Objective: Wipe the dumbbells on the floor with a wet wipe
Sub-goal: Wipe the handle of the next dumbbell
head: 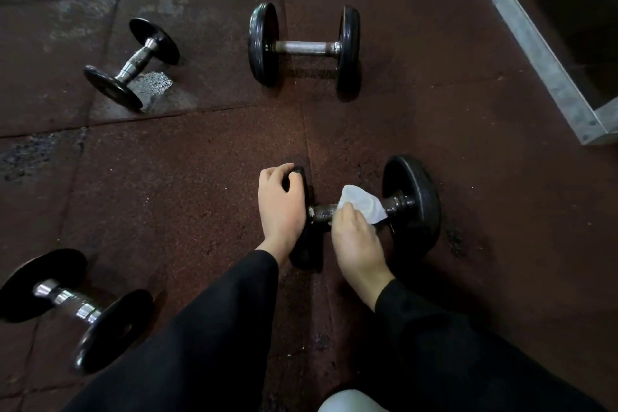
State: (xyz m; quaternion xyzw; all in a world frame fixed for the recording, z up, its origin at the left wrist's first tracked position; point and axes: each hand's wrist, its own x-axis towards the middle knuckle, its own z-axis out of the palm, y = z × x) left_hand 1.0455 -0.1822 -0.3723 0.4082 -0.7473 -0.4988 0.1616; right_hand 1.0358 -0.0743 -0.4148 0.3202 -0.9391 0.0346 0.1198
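- Dumbbells, four in all, lie on a speckled reddish-brown rubber tile floor [187, 184]; no writing is legible on any.
- Nearest-right dumbbell [409, 207], with round black plates and a dull metal bar, is the one being handled.
- Far-centre dumbbell [302, 47] has a worn grey bar.
- Near-left dumbbell [72, 306] and far-left dumbbell [132, 63] have shiny chrome handles.
- Grey metal frame [535, 43] runs along the far right.
- Left hand [281, 207] curls over the handled dumbbell's left plate.
- Right hand [357, 244] pinches a white wet wipe [363, 202] against the bar.
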